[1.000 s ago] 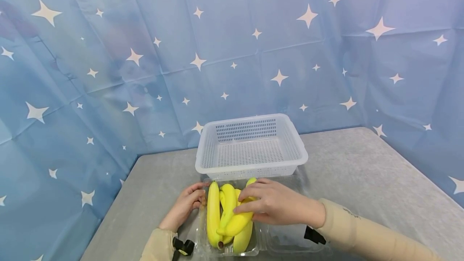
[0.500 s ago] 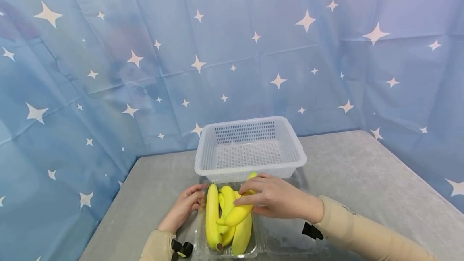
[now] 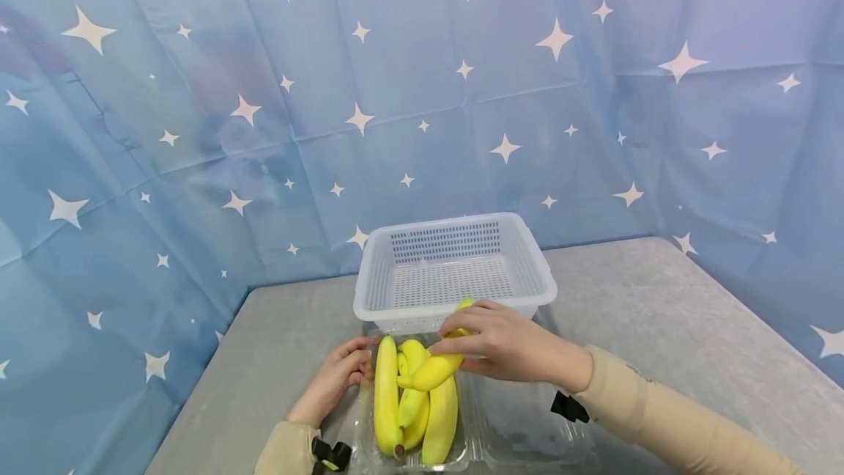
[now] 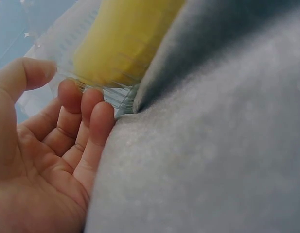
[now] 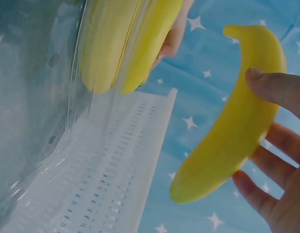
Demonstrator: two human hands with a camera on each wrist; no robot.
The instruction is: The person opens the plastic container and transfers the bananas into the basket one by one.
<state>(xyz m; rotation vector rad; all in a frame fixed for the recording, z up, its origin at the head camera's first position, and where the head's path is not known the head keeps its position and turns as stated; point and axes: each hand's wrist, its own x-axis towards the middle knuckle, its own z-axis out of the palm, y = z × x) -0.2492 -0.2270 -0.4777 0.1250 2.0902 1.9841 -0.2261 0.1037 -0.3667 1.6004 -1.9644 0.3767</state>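
Note:
My right hand (image 3: 464, 347) grips one yellow banana (image 3: 431, 370), lifted slightly above the others and close to the white basket's (image 3: 455, 310) front rim. In the right wrist view, the thumb (image 5: 273, 87) and fingers (image 5: 256, 191) curl round that banana (image 5: 232, 136). Several more bananas (image 3: 409, 413) lie in a clear plastic clamshell container (image 3: 461, 446) at the table's near edge. My left hand (image 3: 358, 361) holds the container's left edge. In the left wrist view, the clear rim (image 4: 98, 90) lies between this hand's thumb and fingertips (image 4: 84, 102).
The white perforated basket stands empty just behind the container on a grey table (image 3: 659, 314). The container's open lid (image 3: 527, 431) lies to the right, under my right forearm. A blue star-printed cloth (image 3: 422, 94) closes off the back and both sides.
My right hand has raised the banana out of the bunch and moved it a little towards the basket. The left hand has stayed at the container's edge.

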